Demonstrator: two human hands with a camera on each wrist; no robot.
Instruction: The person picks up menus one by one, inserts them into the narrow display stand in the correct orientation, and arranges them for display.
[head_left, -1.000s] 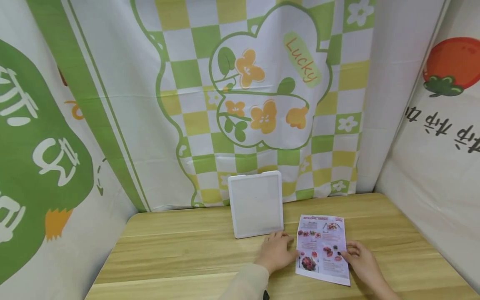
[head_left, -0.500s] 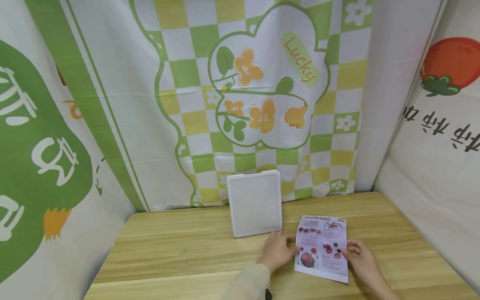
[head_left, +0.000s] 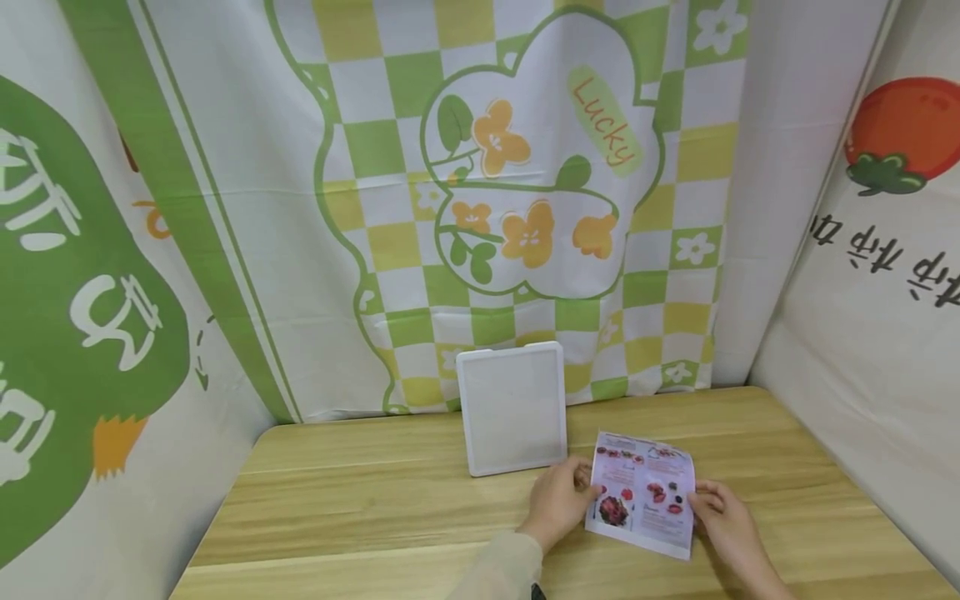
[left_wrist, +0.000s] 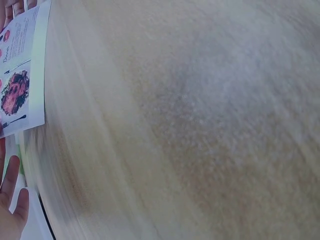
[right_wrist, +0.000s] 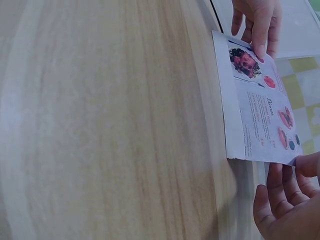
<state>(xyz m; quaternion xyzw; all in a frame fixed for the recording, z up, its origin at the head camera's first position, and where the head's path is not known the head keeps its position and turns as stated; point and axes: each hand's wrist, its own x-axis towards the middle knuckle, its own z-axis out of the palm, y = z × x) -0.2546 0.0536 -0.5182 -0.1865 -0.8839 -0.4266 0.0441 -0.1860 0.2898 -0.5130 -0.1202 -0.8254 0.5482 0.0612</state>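
A printed menu sheet (head_left: 641, 500) with food pictures is held between the two hands in the head view. My left hand (head_left: 557, 502) pinches its left edge, thumb on the printed face. My right hand (head_left: 729, 525) pinches the right edge, with the thumb at the sheet's side in the right wrist view. The paper bows, its top edge bending back, and its lower edge is raised off the table in the right wrist view. Just behind the left hand stands a white-framed panel (head_left: 513, 408), upright and leaning slightly back.
The wooden table (head_left: 360, 500) runs back to a hanging cloth (head_left: 525, 317) with green and yellow checks. Printed cloths also hang at the left and right sides. The panel stands near the table's back edge.
Both hands have lifted and tilted the menu, drawing it slightly left. Its top now curls back, and its title line has become hard to see. The panel stays in place.
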